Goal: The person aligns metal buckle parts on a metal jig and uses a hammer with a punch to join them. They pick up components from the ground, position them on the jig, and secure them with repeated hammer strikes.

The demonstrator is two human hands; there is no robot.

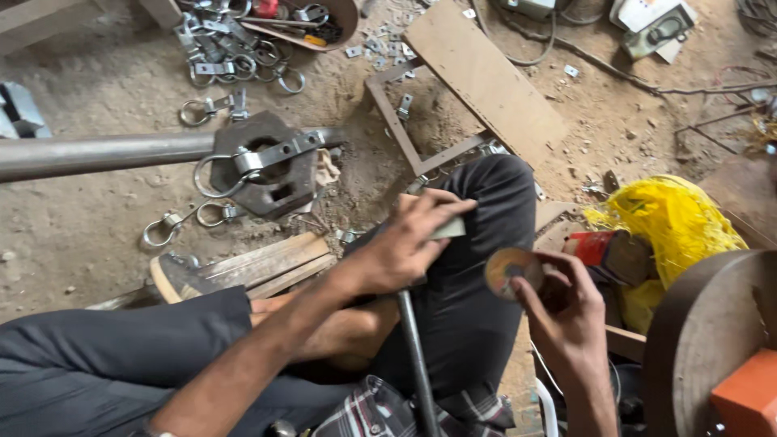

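My left hand (405, 243) rests over my knee, its grip closed on a small flat metal piece (447, 229). My right hand (566, 316) pinches a round grinding disc (506, 269) just beside it. Open dirt floor (105, 218) lies leftward; a yellow sack (672, 218) crowds the right.

Two hands show: the left hand (409, 243) and the right hand (566, 311). One grinding disc (508, 271), one steel pipe (105, 154) at left, one yellow bundle (676, 218) at right, one far wooden board (486, 81).
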